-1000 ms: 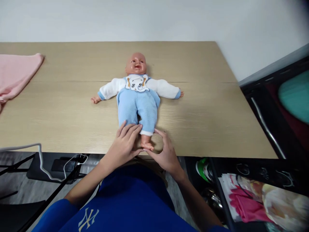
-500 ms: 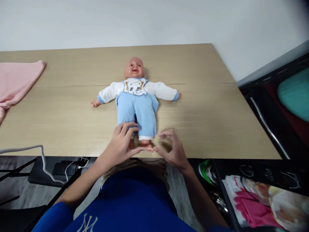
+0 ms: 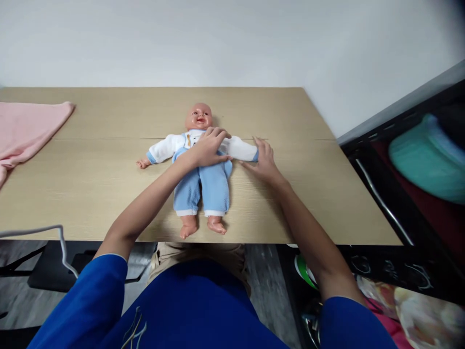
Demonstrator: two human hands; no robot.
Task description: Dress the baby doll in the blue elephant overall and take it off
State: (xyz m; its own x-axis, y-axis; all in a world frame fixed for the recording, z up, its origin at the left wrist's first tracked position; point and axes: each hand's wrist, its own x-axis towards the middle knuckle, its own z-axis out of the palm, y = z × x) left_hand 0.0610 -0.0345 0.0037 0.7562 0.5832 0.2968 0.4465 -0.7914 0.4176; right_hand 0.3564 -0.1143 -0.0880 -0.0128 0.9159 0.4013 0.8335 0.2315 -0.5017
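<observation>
A baby doll (image 3: pixel 213 186) in a white and light blue outfit lies face up on the wooden table, its head toward the wall and its bare feet near the front edge. Across the doll's chest reaches my left hand (image 3: pixel 210 147), fingers apart, at the shoulder of the white sleeve (image 3: pixel 238 148) on the right. At the cuff end of that same sleeve is my right hand (image 3: pixel 264 162), its thumb and fingers spread around the cuff and the doll's hand, which is hidden. Whether either hand presses on the cloth is unclear.
Pink cloth (image 3: pixel 31 128) lies at the left of the table (image 3: pixel 308 203). A white cable (image 3: pixel 36 231) crosses the front left edge. To the right stands a dark rack with a teal item (image 3: pixel 428 157). The white wall is behind the table.
Both hands have moved from the doll's feet up to its sleeve on the right. The view has shifted a little, and the doll's feet now show fully.
</observation>
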